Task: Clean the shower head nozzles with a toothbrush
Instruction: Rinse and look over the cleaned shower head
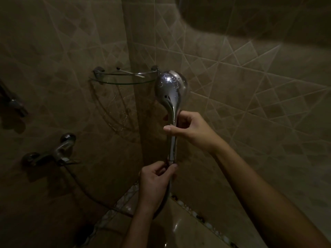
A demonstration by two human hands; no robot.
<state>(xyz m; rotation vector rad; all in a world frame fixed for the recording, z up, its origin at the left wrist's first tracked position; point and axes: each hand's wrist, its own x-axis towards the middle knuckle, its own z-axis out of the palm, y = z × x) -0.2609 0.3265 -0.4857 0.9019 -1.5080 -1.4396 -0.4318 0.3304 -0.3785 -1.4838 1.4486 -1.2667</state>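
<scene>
The shiny chrome handheld shower head [170, 86] stands upright, rounded back toward the camera. The right hand [189, 129] curls round its handle midway, bulb above the grip, while the left hand [155, 178] pinches the grey metal hose [166, 196] just below the handle's end.

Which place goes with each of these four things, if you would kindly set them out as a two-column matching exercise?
Things
1. shower head
2. toothbrush
3. left hand
4. mixer tap

Places
A. mounted on the tiled wall, far left
B. lying on the glass corner shelf
C. held upright in the right hand
D. gripping the hose joint

Pairs: 1-C, 2-B, 3-D, 4-A
</scene>
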